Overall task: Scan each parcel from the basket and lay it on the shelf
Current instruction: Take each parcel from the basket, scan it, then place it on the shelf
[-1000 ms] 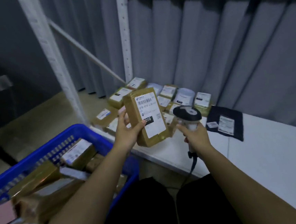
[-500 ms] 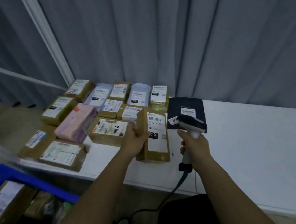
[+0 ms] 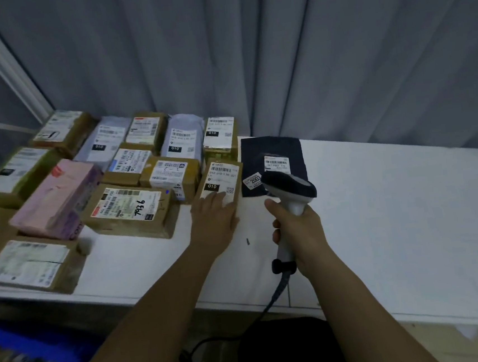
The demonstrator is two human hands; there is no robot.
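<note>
Whereas half a second ago the left hand (image 3: 213, 218) held the brown parcel (image 3: 219, 182) upright above the shelf (image 3: 395, 209), that parcel now lies flat, label up, on the white shelf surface. It sits at the right end of the laid-out group, just beside the black parcel (image 3: 272, 160) and directly in front of another brown box (image 3: 219, 137). The left hand's fingers (image 3: 219, 200) are straight and lie flat on the near end of the label; they no longer curl round the box. The right hand (image 3: 298, 230) grips the scanner (image 3: 290, 190) by its handle, fingers wrapped round it, with the head raised over the shelf and its cable trailing down over the front edge.

Assessment: this parcel appears placed, with only the hand's withdrawal outstanding. Whether the scan registered cannot be told. The blue basket (image 3: 28, 335) shows at the lower left with contents too blurred to count, so further parcels probably remain. Ample bare shelf lies to the right for them.
</note>
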